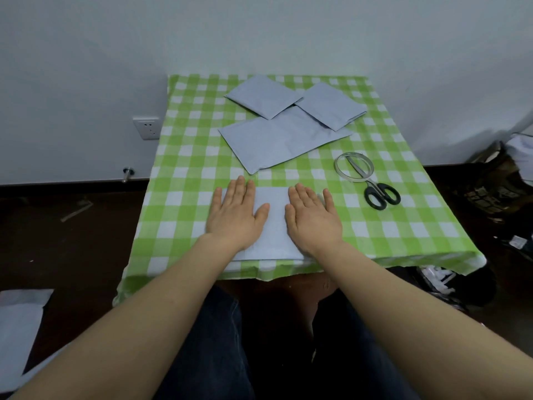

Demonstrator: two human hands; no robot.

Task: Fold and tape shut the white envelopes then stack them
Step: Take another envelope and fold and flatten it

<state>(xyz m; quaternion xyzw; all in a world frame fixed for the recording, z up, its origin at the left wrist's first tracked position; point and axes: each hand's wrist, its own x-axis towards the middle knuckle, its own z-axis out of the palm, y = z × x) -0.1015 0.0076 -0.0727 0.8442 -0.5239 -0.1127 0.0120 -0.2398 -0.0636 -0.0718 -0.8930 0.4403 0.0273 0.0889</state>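
Now both flat hands, left hand (235, 213) and right hand (313, 216), press the envelope (275, 223).

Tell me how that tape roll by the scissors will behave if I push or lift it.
The tape roll looks like a thin ring, so it is probably light and squashable. It lies flat, so rolling seems unlikely. The scissors blades cross its rim, so pushing may snag them.
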